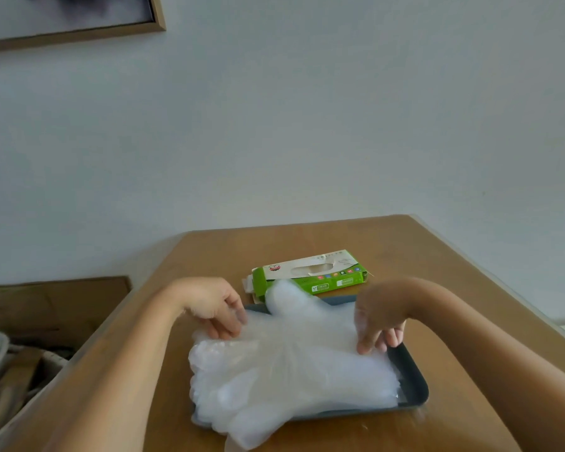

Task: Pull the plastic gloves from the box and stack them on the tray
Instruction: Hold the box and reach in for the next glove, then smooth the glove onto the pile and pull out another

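Gloves [291, 370] lie heaped on the tray [411, 380], long axis left to right. I pinch their far edge with left hand [219, 308] and right hand [379, 324] set apart. The box [310, 272] sits just beyond, between them.

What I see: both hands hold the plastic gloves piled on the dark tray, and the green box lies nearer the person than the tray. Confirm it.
Wrong on the box. The head view shows the green box lying beyond the tray, on its far side. The left hand and the right hand do hold the plastic gloves piled on that dark tray.
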Available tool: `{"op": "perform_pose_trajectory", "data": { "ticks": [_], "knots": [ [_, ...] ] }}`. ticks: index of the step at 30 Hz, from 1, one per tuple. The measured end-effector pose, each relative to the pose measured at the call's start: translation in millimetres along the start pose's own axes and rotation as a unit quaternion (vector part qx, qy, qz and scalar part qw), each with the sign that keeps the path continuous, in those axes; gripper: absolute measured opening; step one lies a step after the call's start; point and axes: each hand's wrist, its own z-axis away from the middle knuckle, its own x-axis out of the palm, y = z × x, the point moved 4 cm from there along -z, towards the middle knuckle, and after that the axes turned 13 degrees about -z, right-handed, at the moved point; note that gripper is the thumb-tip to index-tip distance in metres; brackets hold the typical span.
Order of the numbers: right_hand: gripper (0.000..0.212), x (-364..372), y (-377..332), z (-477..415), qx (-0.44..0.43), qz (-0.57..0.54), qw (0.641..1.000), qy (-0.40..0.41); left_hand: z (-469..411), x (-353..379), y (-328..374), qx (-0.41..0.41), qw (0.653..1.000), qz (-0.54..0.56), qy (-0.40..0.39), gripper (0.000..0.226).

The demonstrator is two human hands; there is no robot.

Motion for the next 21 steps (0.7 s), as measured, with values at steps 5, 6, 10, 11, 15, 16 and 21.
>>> {"op": "perform_pose_trajectory", "data": {
  "ticks": [5,6,10,11,15,16,21],
  "knots": [
    [0.016,1.8,-5.4,-5.5,-0.031,0.026,0.999,0.009,15.2,-19.9,3.2,-0.069,0.983,-0.086,0.149,0.012],
    [0.016,0.4,-6.6,-6.1,-0.042,0.026,0.999,0.020,21.2,-24.3,10.5,-0.062,0.973,-0.100,0.200,0.015],
    [0.021,-3.7,-7.9,-5.2,-0.071,0.042,0.995,0.056,35.3,-11.3,56.1,0.066,0.945,-0.096,0.306,0.016],
    [0.027,-4.3,-6.9,-4.1,-0.069,0.056,0.994,0.060,33.6,0.5,63.7,0.098,0.944,-0.110,0.295,0.014],
    [0.057,-7.7,-5.7,-4.8,-0.072,0.096,0.986,0.112,24.1,49.2,67.5,0.143,0.929,-0.224,0.258,0.008],
    [0.064,-8.3,-7.9,-6.0,-0.085,0.078,0.985,0.132,25.2,56.6,66.1,0.147,0.920,-0.251,0.264,0.011],
    [0.067,-6.8,-23.0,-20.4,-0.177,-0.083,0.948,0.251,31.7,66.0,61.7,0.173,0.894,-0.256,0.325,0.022]
  ]
}}
